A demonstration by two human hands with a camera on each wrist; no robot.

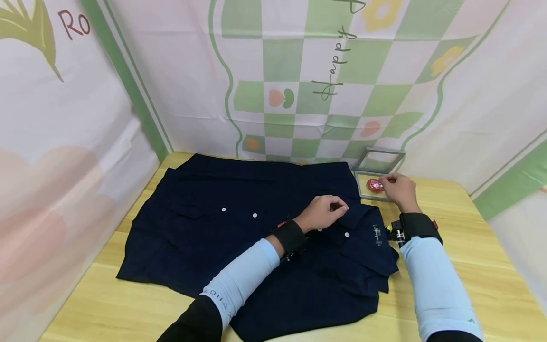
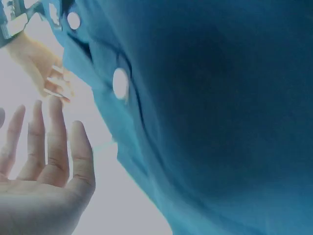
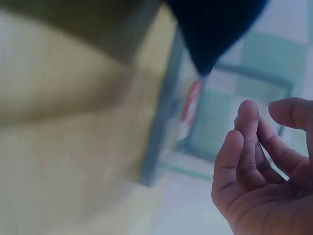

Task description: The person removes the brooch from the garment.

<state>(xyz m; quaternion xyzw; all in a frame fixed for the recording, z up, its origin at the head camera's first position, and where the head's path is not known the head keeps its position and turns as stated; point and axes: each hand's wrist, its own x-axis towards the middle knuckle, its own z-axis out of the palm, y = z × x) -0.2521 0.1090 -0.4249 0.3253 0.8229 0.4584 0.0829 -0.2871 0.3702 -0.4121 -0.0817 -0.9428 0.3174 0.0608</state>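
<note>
A dark navy button-up shirt (image 1: 192,247) lies spread on the table, with several small white buttons (image 1: 254,215) along its front. Above its middle, near the collar end, my left hand (image 1: 321,212) holds nothing that I can see. In the left wrist view the left fingers (image 2: 57,142) are nearly straight, beside the shirt. My right hand (image 1: 400,191) is over a grey-rimmed case (image 1: 363,194) at the back right, its fingertips beside a small round red item (image 1: 374,185) with a white pattern. The right wrist view has thumb and fingers apart, loosely bent.
The case's see-through lid (image 1: 379,160) stands raised against the back curtain (image 1: 282,57). Light wooden table (image 1: 470,256) shows around the shirt. Curtains also hang at the left and right sides. Black bands with small cameras sit on both wrists.
</note>
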